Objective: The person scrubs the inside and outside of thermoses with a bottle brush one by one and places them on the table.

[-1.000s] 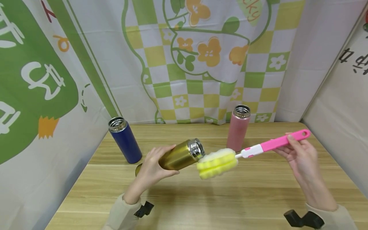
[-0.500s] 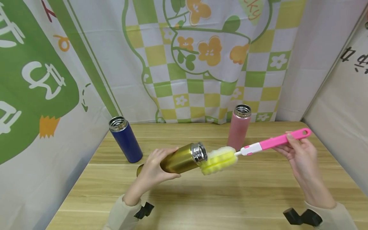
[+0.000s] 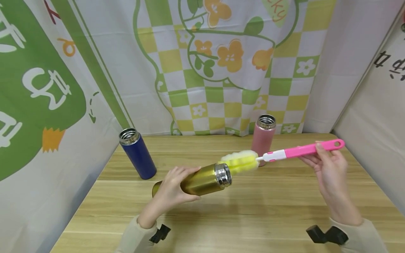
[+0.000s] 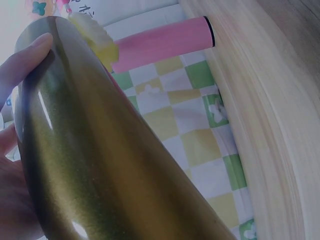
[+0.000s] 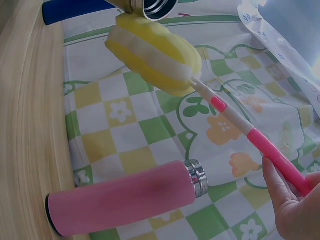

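Observation:
My left hand [image 3: 172, 186] grips a gold metal bottle [image 3: 204, 180] round its body. The bottle is tilted, its uncapped silver mouth [image 3: 224, 175] facing right. In my right hand [image 3: 330, 172] is a bottle brush, pinched by its pink handle [image 3: 303, 150]. The brush's yellow and white sponge head [image 3: 242, 161] lies outside the bottle, just behind and above the mouth, overlapping the rim in the head view. In the right wrist view the sponge [image 5: 155, 55] sits right beside the gold bottle's mouth [image 5: 159, 6]. The left wrist view shows the gold body [image 4: 95, 140] large and close.
An uncapped blue bottle [image 3: 139, 156] stands at the left on the wooden table [image 3: 253, 218]. An uncapped pink bottle [image 3: 263, 135] stands at the back right, partly behind the brush. A patterned curtain [image 3: 227, 105] hangs behind the table, with cloth walls at both sides.
The gold bottle has shifted slightly right and down. The brush has risen, its sponge going from in front of the bottle's mouth to behind and above it. Both grips stay the same.

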`<state>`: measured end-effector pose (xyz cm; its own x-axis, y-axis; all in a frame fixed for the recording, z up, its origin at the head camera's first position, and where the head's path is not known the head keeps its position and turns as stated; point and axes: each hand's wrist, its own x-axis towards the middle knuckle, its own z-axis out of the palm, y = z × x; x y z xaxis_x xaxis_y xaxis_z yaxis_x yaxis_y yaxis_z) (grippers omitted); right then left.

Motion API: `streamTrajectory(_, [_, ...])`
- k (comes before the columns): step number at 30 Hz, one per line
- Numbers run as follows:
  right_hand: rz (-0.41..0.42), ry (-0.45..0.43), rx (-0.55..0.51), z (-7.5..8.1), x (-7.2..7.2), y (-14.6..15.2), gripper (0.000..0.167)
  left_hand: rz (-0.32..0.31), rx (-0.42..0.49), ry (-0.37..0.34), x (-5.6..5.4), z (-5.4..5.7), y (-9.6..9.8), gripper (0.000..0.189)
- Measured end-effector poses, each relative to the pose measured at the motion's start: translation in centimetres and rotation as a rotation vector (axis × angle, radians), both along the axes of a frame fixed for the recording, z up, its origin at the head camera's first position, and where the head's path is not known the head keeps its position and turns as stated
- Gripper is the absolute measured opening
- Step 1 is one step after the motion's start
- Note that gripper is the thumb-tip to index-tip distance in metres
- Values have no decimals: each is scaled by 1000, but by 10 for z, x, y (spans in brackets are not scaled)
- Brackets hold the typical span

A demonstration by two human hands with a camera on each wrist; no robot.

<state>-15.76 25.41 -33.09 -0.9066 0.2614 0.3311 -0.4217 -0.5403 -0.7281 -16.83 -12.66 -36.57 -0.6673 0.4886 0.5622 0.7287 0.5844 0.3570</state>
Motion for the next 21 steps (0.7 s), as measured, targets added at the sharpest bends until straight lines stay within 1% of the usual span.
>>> streamTrajectory(6, [-20, -1, -47, 2, -1, -3, 17, 0, -32, -20, 2, 0, 2, 75])
streamTrajectory(15, [10, 26, -136, 5, -1, -8, 16, 2, -55, -37, 1, -2, 5, 75])
streamTrajectory(21, [11, 33, -164, 4, 0, -9, 15, 27, -64, -46, 0, -2, 6, 74])
